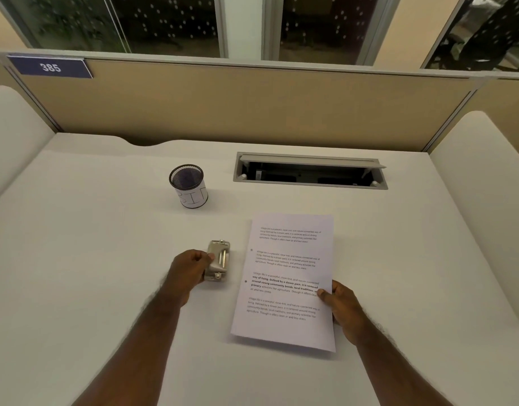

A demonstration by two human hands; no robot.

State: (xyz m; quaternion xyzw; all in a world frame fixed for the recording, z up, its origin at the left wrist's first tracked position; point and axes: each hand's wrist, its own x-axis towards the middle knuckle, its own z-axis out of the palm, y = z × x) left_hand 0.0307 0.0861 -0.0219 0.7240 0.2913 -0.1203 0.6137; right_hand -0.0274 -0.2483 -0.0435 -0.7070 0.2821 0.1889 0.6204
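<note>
The sheet [284, 284] carries four printed paragraphs that repeat one text: "Village life is a peaceful, close-knit, and nature-connected way of living. Defined by a slower pace, it is centered around strong community bonds, local traditions, and primary activities like agriculture. Though it offers clean air and less stress." In the third paragraph the middle lines stand in bold. Beyond the sheet and to its left, a mesh cup [187, 178] wears a white paper label [194, 197] with large hand-drawn letters, perhaps "SIT", not surely readable. Far beyond the sheet, up to its left, a blue plate [50, 67] on the partition [223, 106] reads "385" in white.
</note>
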